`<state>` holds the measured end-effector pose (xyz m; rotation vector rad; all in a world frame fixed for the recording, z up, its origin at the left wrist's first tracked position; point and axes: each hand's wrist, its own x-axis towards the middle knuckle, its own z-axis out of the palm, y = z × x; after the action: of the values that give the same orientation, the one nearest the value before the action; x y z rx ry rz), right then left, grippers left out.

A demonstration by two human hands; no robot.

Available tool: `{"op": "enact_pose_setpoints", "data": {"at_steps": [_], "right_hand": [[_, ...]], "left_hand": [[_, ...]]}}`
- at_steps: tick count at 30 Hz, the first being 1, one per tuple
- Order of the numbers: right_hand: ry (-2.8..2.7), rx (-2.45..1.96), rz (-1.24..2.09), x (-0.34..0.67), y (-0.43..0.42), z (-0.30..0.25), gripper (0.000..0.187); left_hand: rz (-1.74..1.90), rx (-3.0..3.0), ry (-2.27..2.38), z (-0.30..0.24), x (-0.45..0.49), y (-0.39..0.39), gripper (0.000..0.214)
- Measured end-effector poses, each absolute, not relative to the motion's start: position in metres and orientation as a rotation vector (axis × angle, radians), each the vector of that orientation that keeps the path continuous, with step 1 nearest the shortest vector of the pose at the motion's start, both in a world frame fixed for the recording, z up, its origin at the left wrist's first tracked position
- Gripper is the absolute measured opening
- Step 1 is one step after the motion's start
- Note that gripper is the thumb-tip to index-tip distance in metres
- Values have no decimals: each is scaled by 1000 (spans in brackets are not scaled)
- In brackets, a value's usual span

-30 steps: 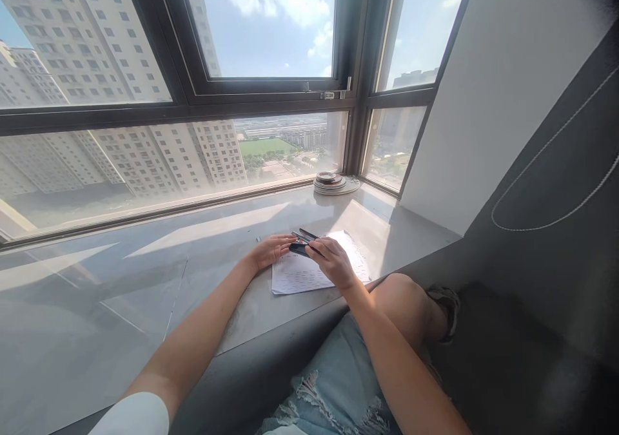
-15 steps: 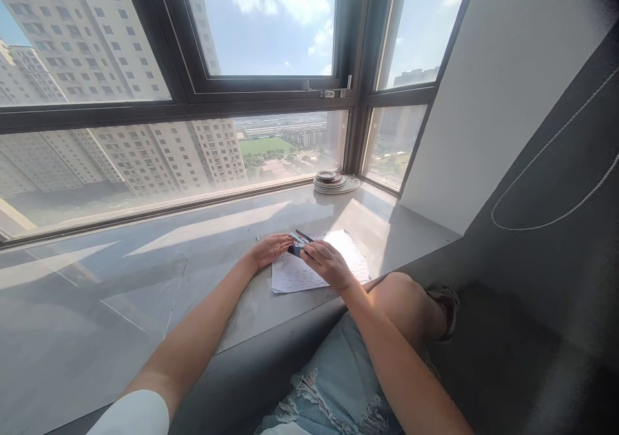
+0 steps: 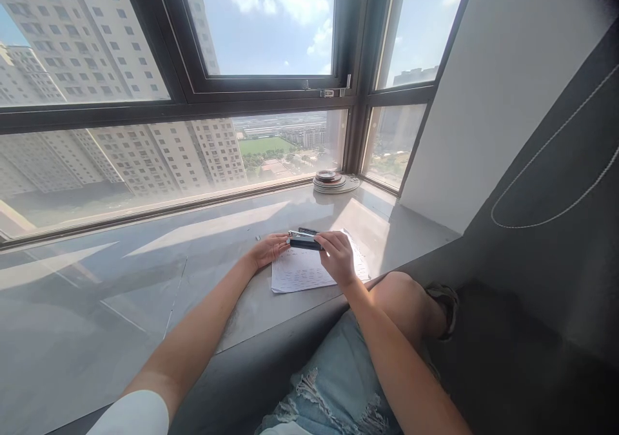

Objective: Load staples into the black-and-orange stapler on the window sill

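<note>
A dark stapler (image 3: 304,244) with its top swung up from the base and a silvery metal strip showing inside is held just above the sheets of paper (image 3: 304,272). My right hand (image 3: 337,254) grips its right end between thumb and fingers. At the left end, the fingers of my left hand (image 3: 269,249) close on the tip, partly hidden behind it. The printed or written white sheets lie on the ledge beneath both hands. Just left of my left fingers sits a small greyish piece (image 3: 258,237), too small to name.
A stack of plates (image 3: 333,183) stands in the far corner of the stone window ledge (image 3: 145,280). Dark-framed windows (image 3: 271,96) rise behind it. My bent knee (image 3: 396,290) is against the ledge's front edge, and a beaded blind cord (image 3: 520,229) hangs at the right.
My right hand has shifted right along the stapler to its right end. The stapler has turned to lie more level across the view, showing more of its length. My left hand stays nearly still.
</note>
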<state>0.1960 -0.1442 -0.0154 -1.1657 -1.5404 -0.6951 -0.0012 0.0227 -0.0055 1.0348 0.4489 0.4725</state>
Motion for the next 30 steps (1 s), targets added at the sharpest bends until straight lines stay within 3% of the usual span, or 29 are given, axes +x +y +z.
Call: {"op": "enact_pose_setpoints", "data": {"at_steps": [3, 10, 30], "right_hand": [[-1166, -1283, -488, 201, -144, -12, 14], [-807, -1599, 14, 218, -147, -10, 28], [-1218, -1564, 275, 220, -139, -20, 31]], "left_hand": [[458, 1073, 435, -2, -3, 19, 27], [462, 1099, 438, -2, -5, 20, 30], [378, 1197, 344, -4, -8, 20, 35]]}}
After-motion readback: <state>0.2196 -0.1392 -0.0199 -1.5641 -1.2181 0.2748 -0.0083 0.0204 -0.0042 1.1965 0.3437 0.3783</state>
